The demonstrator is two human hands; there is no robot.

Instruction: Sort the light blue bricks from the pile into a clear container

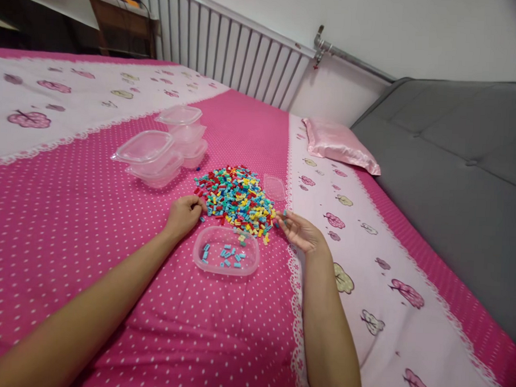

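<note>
A heap of small toy building bricks (238, 195) in red, yellow, blue and green lies on the bed. My left hand (184, 216) is closed at the heap's left edge, its fingertips turned away; what they pinch, if anything, is hidden. At the right edge, my right hand (302, 232) is turned partly palm up with curled fingers. A small blue brick (285, 213) shows at its fingertips. Between my forearms and just in front of the heap stands an open clear plastic container (199, 264). Several blue bricks (225, 253) lie scattered on its bottom.
Stacked clear plastic containers (151, 154) stand behind my left hand. A clear lid (274, 188) lies beyond the heap on the right. The pink dotted bedspread (90, 209) is under everything. Farther off are a pink pillow (341, 146), a grey headboard (452, 150) and a radiator (230, 44).
</note>
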